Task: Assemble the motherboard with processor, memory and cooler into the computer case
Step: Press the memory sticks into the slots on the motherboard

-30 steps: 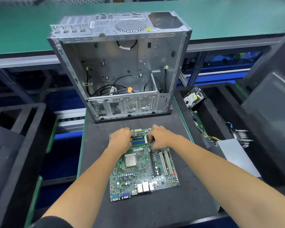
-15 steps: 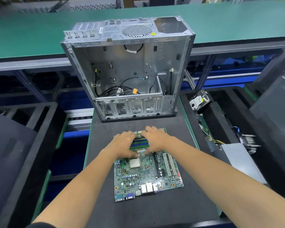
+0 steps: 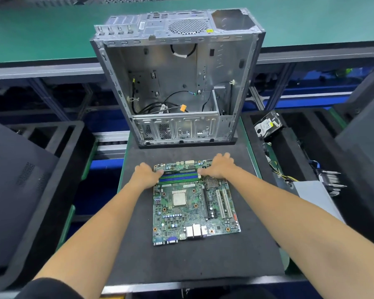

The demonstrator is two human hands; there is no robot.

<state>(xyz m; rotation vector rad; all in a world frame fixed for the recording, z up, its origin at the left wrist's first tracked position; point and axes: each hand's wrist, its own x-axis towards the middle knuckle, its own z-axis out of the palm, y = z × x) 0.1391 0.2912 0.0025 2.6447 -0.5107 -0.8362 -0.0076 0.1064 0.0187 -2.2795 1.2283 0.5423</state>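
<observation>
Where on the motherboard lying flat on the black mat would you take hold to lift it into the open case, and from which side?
Take the motherboard by its bare left and right edges, one hand from each side, near the middle. It lies flat on the mat with sockets, slots and the processor covering its top, so an edge grip is likely safest. The near edge carries ports; avoid it.

Green motherboard [image 3: 194,203] lies flat before the open, empty case [image 3: 177,83].

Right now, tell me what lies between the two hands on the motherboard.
In the head view, the blue and black memory slots span the gap between the left hand and the right hand on the motherboard.
</observation>
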